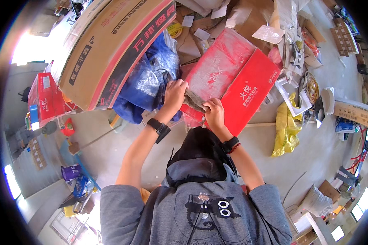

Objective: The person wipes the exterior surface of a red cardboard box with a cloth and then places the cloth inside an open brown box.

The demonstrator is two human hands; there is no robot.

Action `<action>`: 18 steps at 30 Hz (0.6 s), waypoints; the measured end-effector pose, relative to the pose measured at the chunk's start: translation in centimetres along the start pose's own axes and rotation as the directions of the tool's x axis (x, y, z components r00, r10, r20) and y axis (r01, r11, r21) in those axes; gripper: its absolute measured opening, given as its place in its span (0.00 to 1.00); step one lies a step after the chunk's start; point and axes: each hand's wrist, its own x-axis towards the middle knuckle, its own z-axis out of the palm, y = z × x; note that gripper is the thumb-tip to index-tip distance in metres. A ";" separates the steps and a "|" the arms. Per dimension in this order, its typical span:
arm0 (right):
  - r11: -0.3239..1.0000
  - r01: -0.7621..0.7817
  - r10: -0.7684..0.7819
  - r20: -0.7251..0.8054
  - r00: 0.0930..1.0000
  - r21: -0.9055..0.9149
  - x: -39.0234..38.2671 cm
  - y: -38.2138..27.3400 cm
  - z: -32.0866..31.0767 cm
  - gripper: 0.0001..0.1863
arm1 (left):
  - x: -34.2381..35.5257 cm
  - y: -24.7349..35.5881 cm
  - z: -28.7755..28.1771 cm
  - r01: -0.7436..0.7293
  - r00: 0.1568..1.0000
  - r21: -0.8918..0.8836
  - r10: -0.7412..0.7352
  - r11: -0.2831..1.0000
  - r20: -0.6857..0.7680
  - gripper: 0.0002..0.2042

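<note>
A folded grey-brown cloth [194, 101] is stretched between my hands at the near left edge of a red cardboard box [245, 106], whose top flap is dusted pale. My left hand [175, 94] is closed on the cloth's upper left end, beside a crumpled blue plastic-like bundle [143, 83]. My right hand [214, 111] pinches the cloth's lower right end, with the red box just behind it. A large brown carton [94, 61] with pink and black bands stands at the upper left, next to the blue bundle.
Another red box [49, 98] stands at the far left. A yellow sack [285, 134] lies on the grey floor [253, 155] at the right, near white foam frames [292, 98] and coiled hose [310, 90]. Cardboard scraps [257, 18] are piled at the back.
</note>
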 end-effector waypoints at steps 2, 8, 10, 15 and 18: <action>1.000 -0.006 0.006 -0.016 1.000 0.012 0.0 0.0 0.0 0.09 | 0.2 -0.2 0.1 0.006 1.000 0.004 -0.006 1.000 0.021 0.07; 0.999 -0.010 0.007 -0.061 0.998 -0.048 1.2 0.6 0.0 0.09 | 1.4 0.0 0.3 0.026 1.000 0.021 -0.026 0.999 0.009 0.08; 0.998 -0.016 0.011 -0.080 0.997 -0.064 2.0 0.9 0.0 0.09 | 2.3 -0.1 0.7 0.037 0.999 0.040 -0.037 0.998 -0.010 0.08; 0.988 0.003 -0.021 -0.111 0.994 -0.156 3.3 1.0 0.1 0.11 | 3.3 0.0 1.4 0.001 0.999 0.101 0.004 0.995 -0.047 0.08; 0.982 0.078 -0.089 -0.058 0.994 -0.174 3.0 1.0 -0.5 0.13 | 2.6 0.1 1.0 -0.025 1.000 0.163 0.027 0.986 -0.011 0.09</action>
